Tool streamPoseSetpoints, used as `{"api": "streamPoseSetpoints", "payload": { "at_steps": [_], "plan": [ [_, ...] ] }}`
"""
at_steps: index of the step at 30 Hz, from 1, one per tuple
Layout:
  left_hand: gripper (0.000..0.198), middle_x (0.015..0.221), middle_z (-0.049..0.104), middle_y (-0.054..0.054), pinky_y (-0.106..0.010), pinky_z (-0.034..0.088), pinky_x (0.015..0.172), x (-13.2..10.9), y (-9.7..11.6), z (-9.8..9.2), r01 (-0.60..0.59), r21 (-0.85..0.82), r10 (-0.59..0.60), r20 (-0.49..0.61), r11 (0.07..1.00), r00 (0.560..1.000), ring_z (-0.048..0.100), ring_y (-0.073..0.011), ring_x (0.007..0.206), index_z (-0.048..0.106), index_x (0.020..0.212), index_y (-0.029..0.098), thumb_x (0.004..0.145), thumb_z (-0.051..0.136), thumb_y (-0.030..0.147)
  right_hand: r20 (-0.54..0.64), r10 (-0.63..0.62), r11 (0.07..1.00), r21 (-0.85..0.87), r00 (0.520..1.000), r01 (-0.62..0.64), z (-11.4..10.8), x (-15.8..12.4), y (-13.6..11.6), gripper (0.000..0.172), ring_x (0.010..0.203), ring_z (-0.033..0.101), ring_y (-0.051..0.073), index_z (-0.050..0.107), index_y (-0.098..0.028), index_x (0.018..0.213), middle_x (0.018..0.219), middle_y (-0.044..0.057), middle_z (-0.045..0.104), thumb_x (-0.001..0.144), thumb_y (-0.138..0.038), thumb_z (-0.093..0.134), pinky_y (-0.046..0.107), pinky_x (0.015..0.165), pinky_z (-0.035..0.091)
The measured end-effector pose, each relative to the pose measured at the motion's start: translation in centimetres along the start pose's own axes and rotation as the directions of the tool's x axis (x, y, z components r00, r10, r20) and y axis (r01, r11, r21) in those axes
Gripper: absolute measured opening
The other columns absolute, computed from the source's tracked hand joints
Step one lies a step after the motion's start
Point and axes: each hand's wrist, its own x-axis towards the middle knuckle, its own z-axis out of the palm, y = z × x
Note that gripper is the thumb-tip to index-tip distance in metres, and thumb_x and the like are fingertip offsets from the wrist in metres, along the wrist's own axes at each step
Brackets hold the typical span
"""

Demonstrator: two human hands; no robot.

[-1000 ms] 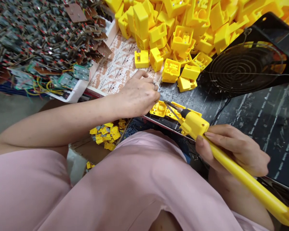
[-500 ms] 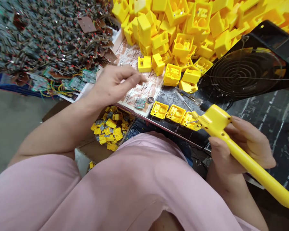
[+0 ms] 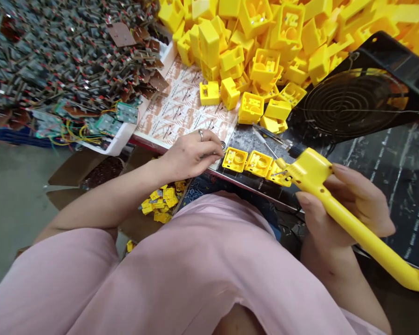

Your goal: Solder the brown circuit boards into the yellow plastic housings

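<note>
The black surface (image 3: 377, 156) has three yellow plastic boxes (image 3: 235, 159) in a row on it, with a thin screwdriver (image 3: 265, 145) just behind them. A big heap of yellow boxes (image 3: 251, 37) spills onto a sheet of patterned paper (image 3: 181, 104), next to a black fan (image 3: 352, 104) with a round wire guard.

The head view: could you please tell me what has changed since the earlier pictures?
The left hand came down from above the printed sheet to its edge, fingertips beside a small dark ring; the green board no longer shows. The right hand still holds the long yellow tool at the third yellow housing; the housings stayed put.
</note>
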Motion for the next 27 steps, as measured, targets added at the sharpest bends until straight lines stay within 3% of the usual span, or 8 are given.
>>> {"api": "streamPoseSetpoints", "payload": {
  "at_steps": [4, 6, 8, 11, 14, 18, 22, 27],
  "plan": [
    [0.025, 0.103, 0.076, -0.006, -0.03, 0.056, 0.084, -0.9, -1.3, -1.8, 0.062, 0.083, -0.054, -0.094, 0.995, 0.994, 0.071, -0.0176, 0.093, 0.076, 0.111, 0.021, 0.099, 0.055, 0.021, -0.039, 0.03, 0.999, -0.02, 0.999, -0.031, -0.6, -0.1, 0.2, 0.055, 0.073, 0.075, 0.018, 0.076, -0.031, 0.125, 0.105, 0.003, 0.08, 0.072, -0.025, 0.091, 0.026, 0.065, 0.065],
    [0.027, 0.097, 0.076, -0.005, -0.03, 0.055, 0.079, -1.6, -1.8, -2.2, 0.045, 0.107, -0.044, -0.013, 0.993, 0.999, 0.071, -0.0177, 0.086, 0.075, 0.116, 0.021, 0.098, 0.056, 0.022, -0.066, 0.032, 0.999, -0.013, 0.997, -0.033, -0.8, -0.3, 0.5, 0.053, 0.071, 0.075, 0.017, 0.077, -0.031, 0.122, 0.104, 0.003, 0.08, 0.071, -0.024, 0.091, 0.023, 0.061, 0.063],
    [0.027, 0.089, 0.076, -0.003, -0.028, 0.055, 0.074, -1.9, -1.7, -1.8, 0.053, 0.05, -0.057, 0.093, 0.997, 0.994, 0.07, -0.0161, 0.078, 0.074, 0.117, 0.021, 0.095, 0.058, 0.025, -0.09, 0.028, 1.0, 0.006, 0.996, -0.028, -0.8, -0.4, 0.8, 0.052, 0.069, 0.074, 0.015, 0.078, -0.031, 0.12, 0.103, 0.002, 0.08, 0.07, -0.023, 0.091, 0.022, 0.057, 0.061],
    [0.019, 0.086, 0.077, -0.003, -0.028, 0.056, 0.074, -1.5, -0.9, -0.3, 0.174, -0.062, -0.172, 0.039, 0.983, 0.984, 0.07, -0.0153, 0.077, 0.075, 0.1, 0.02, 0.095, 0.059, 0.029, -0.094, 0.061, 0.997, 0.055, 0.994, -0.056, -0.3, -0.4, 1.1, 0.054, 0.071, 0.073, 0.016, 0.078, -0.031, 0.12, 0.105, 0.002, 0.08, 0.069, -0.024, 0.092, 0.024, 0.058, 0.061],
    [0.019, 0.094, 0.079, -0.005, -0.03, 0.057, 0.08, -0.4, -0.1, 0.7, 0.193, -0.142, -0.203, -0.061, 0.971, 0.977, 0.073, -0.0165, 0.087, 0.075, 0.085, 0.019, 0.093, 0.062, 0.03, -0.162, 0.061, 0.991, 0.125, 0.985, -0.041, 0.5, -0.1, 1.6, 0.042, 0.072, 0.072, 0.016, 0.08, -0.029, 0.116, 0.1, 0.003, 0.08, 0.077, -0.042, 0.089, 0.025, 0.059, 0.06],
    [0.016, 0.092, 0.08, -0.004, -0.036, 0.054, 0.09, 0.3, 0.4, 0.9, 0.225, -0.223, -0.227, 0.017, 0.948, 0.974, 0.073, -0.0177, 0.089, 0.077, 0.089, 0.02, 0.093, 0.065, 0.029, -0.364, 0.084, 0.978, 0.207, 0.928, -0.007, 1.0, 0.4, 2.5, 0.043, 0.062, 0.067, 0.013, 0.084, -0.024, 0.095, 0.079, 0.003, 0.078, 0.095, -0.062, 0.064, 0.023, 0.052, 0.052],
    [0.018, 0.086, 0.08, -0.001, -0.046, 0.042, 0.1, 0.6, 1.0, 0.6, 0.202, -0.035, -0.198, 0.094, 0.979, 0.976, 0.068, -0.0198, 0.09, 0.08, 0.09, 0.025, 0.094, 0.063, 0.03, -0.167, 0.166, 0.975, 0.177, 0.972, -0.136, -0.5, 0.3, 2.2, 0.021, 0.058, 0.064, 0.01, 0.083, -0.026, 0.103, 0.08, 0.002, 0.079, 0.085, -0.036, 0.081, 0.02, 0.051, 0.05],
    [0.023, 0.079, 0.078, -0.002, -0.048, 0.038, 0.101, 1.2, 2.2, 0.6, 0.138, 0.184, -0.162, 0.123, 0.973, 0.979, 0.063, -0.0203, 0.085, 0.078, 0.085, 0.022, 0.094, 0.057, 0.026, 0.172, 0.053, 0.994, 0.086, 0.984, -0.068, -2.9, -0.3, 0.8, 0.057, 0.066, 0.073, 0.017, 0.072, -0.028, 0.131, 0.096, 0.004, 0.081, 0.077, -0.018, 0.085, 0.025, 0.05, 0.057]
  ]
}}
